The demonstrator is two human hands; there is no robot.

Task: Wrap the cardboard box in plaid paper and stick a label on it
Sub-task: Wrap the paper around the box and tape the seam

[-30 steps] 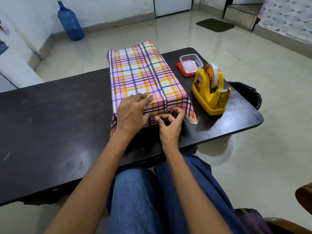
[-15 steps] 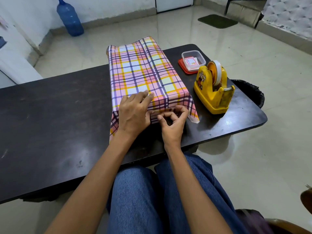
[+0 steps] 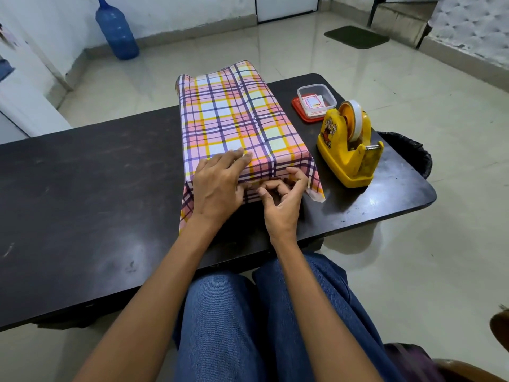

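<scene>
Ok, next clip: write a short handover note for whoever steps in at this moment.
Left hand presses flat on the near top edge of the box; right hand pinches the plaid paper at the near end.
Box sits on the table, tape dispenser to its right, label tub behind that.
Done: paper round the box, seam on top.
Left: fold and tape the near end, stick on a label.

The box (image 3: 234,119) lies on the surface (image 3: 82,188), toward its right end. Right of it stands the tape dispenser (image 3: 347,155), with the container (image 3: 316,97) behind that. The left hand (image 3: 217,186) rests on the box's near top edge; the right hand (image 3: 283,202) is at its near face.
</scene>
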